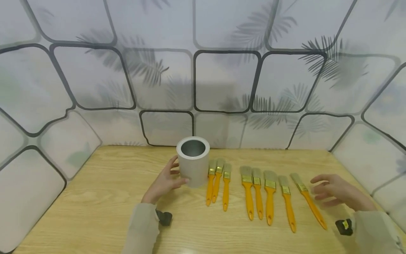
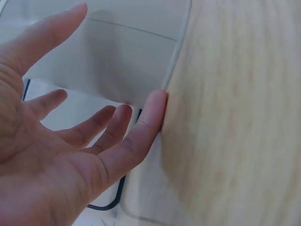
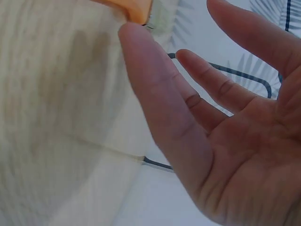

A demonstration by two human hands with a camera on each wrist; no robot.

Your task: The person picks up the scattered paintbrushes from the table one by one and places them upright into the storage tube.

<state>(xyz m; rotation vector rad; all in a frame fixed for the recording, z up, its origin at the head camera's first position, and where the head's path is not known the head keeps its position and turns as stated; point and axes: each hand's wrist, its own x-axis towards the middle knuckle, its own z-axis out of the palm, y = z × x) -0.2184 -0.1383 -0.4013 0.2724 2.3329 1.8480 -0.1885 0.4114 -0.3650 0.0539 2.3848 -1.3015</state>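
The person's left grip [image 1: 163, 184] was spread around the left side of a white can [image 1: 194, 173]; whether it touched the can could not be told; the can stood upright on the wooden desk [image 1: 95, 197], mouth upward. The right grip [image 1: 333, 191] was spread too, just beside the rightmost brush [image 1: 313, 210]; three brushes [image 1: 226, 192] lay close to the can's right side; four more brushes [image 1: 269, 204] lay between, bristles toward the patterned wall [image 1: 226, 83].
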